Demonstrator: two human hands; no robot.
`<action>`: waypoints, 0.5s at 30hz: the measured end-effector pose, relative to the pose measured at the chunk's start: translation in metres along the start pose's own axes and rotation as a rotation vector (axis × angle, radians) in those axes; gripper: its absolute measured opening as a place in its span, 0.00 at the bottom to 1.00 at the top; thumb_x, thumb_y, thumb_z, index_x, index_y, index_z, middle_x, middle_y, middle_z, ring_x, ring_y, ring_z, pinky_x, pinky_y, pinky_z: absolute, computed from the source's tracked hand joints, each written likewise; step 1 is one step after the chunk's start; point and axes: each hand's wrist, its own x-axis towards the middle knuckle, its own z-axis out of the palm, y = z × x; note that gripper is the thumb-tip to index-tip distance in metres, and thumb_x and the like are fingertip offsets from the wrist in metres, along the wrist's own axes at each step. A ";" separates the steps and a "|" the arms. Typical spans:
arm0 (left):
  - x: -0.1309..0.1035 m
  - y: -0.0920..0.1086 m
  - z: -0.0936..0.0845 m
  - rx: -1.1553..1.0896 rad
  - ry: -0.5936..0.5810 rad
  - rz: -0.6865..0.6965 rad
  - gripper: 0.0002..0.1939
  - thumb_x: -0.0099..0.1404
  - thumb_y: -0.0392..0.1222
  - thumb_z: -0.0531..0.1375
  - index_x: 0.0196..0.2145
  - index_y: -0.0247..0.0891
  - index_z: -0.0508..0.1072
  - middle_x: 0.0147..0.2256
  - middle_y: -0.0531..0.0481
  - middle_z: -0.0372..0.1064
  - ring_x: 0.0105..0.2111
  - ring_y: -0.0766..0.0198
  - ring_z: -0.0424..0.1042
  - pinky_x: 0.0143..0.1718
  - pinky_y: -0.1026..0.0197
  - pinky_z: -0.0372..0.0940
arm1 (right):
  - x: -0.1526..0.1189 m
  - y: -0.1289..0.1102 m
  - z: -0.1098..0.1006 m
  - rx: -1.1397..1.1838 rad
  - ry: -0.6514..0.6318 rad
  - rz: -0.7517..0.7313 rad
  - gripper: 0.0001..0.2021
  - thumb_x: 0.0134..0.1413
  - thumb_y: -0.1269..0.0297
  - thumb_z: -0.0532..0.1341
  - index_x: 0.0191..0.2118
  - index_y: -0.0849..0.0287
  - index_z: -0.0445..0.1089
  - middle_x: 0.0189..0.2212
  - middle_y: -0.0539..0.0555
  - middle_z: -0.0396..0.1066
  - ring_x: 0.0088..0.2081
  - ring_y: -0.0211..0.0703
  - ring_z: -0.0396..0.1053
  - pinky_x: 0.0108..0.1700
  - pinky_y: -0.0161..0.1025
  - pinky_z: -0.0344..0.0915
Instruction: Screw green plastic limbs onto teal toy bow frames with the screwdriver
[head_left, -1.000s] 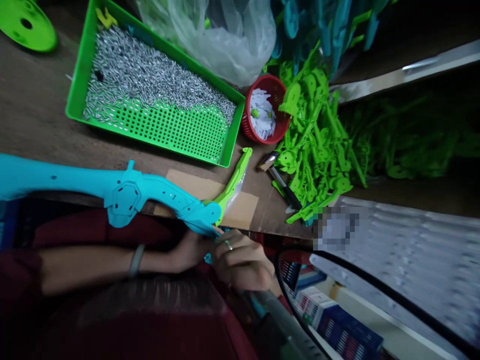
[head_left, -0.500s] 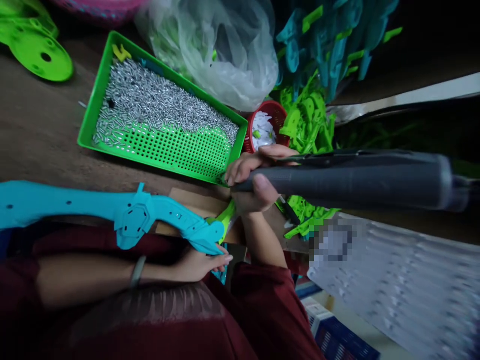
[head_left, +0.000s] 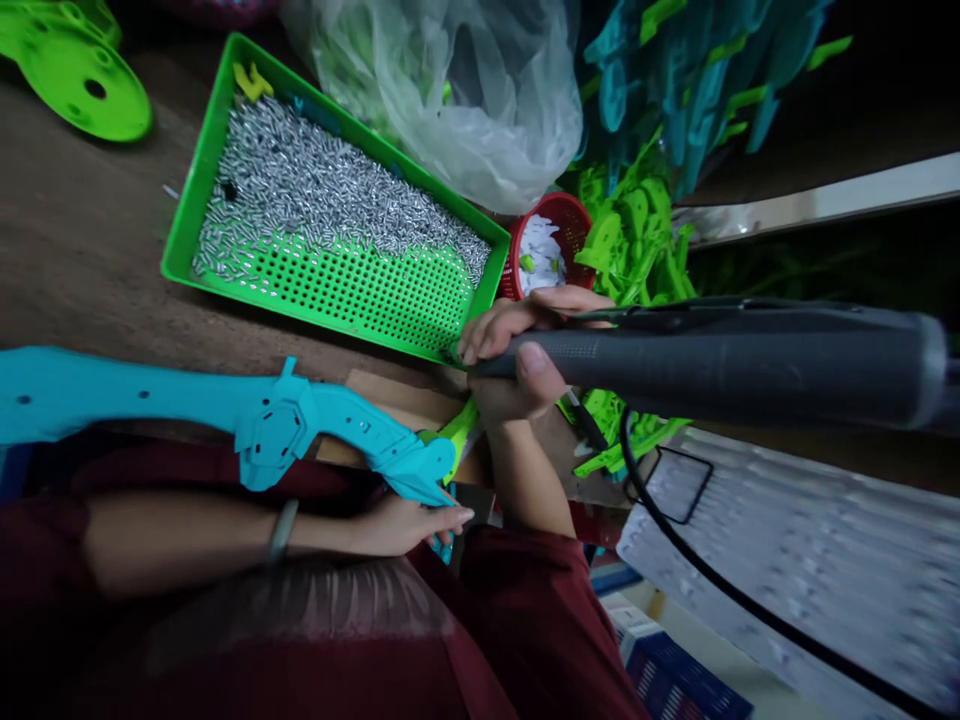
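R hand (head_left: 517,355) wrapped round the nose of a dark grey corded electric screwdriver (head_left: 720,358), thumb on top, its body running off to the right and its tip down by the near corner of the green perforated tray (head_left: 225,130). L hand (head_left: 409,522), fingers loosely extended, props up the tip of a long turquoise plastic toy bow limb (head_left: 247,415) from beneath; the limb stretches away to the left across the lap and the tabletop (head_left: 82,250) edge. A lime-green end piece (head_left: 457,432) pokes out where the limb tip meets the R wrist, over a scrap of cardboard (head_left: 390,395).

Step in hand, by the look of it: picking up a screw w/ the driver tip before fastening the limb. Next move would call for bringing the tip back to one of the small holes along the limb while the L hand steadies it. The limb is glossy, moulded, w/ an octagonal hub mid-length.

Beyond the R hand: tray heaped w/ small silver screws (head_left: 322,200), a red basket (head_left: 551,245), a clear plastic bag (head_left: 465,90), a pile of lime-green parts (head_left: 637,240).
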 end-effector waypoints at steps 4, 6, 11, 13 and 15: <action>0.000 0.002 0.002 0.065 -0.002 0.013 0.24 0.67 0.58 0.55 0.23 0.37 0.73 0.23 0.50 0.71 0.24 0.64 0.70 0.27 0.65 0.64 | 0.000 0.005 0.003 0.041 0.014 -0.057 0.12 0.55 0.48 0.59 0.39 0.46 0.60 0.14 0.39 0.51 0.12 0.35 0.52 0.13 0.33 0.53; 0.001 0.004 0.004 0.100 0.000 0.030 0.24 0.67 0.58 0.53 0.23 0.38 0.72 0.23 0.50 0.72 0.25 0.64 0.71 0.27 0.65 0.64 | 0.002 0.005 0.003 0.015 0.020 -0.027 0.13 0.55 0.47 0.58 0.41 0.46 0.60 0.15 0.39 0.52 0.12 0.35 0.52 0.14 0.33 0.54; -0.010 0.017 0.000 0.196 -0.141 0.052 0.24 0.69 0.54 0.51 0.22 0.37 0.71 0.18 0.51 0.69 0.16 0.67 0.66 0.16 0.67 0.57 | 0.001 -0.032 -0.007 0.026 0.034 -0.027 0.12 0.54 0.50 0.59 0.43 0.45 0.65 0.16 0.41 0.52 0.13 0.36 0.54 0.15 0.35 0.56; -0.024 0.034 -0.014 0.291 -0.246 0.153 0.20 0.65 0.50 0.58 0.19 0.37 0.71 0.18 0.52 0.69 0.17 0.67 0.66 0.18 0.66 0.58 | -0.009 -0.060 -0.016 0.035 0.020 0.010 0.11 0.55 0.53 0.58 0.44 0.45 0.65 0.16 0.42 0.54 0.14 0.37 0.56 0.15 0.36 0.57; -0.042 0.057 -0.035 0.537 -0.295 0.432 0.14 0.64 0.44 0.61 0.22 0.38 0.74 0.22 0.50 0.72 0.22 0.65 0.70 0.25 0.65 0.62 | -0.026 -0.085 -0.021 -0.010 -0.108 0.134 0.13 0.58 0.50 0.57 0.48 0.43 0.62 0.16 0.42 0.56 0.14 0.38 0.58 0.17 0.38 0.61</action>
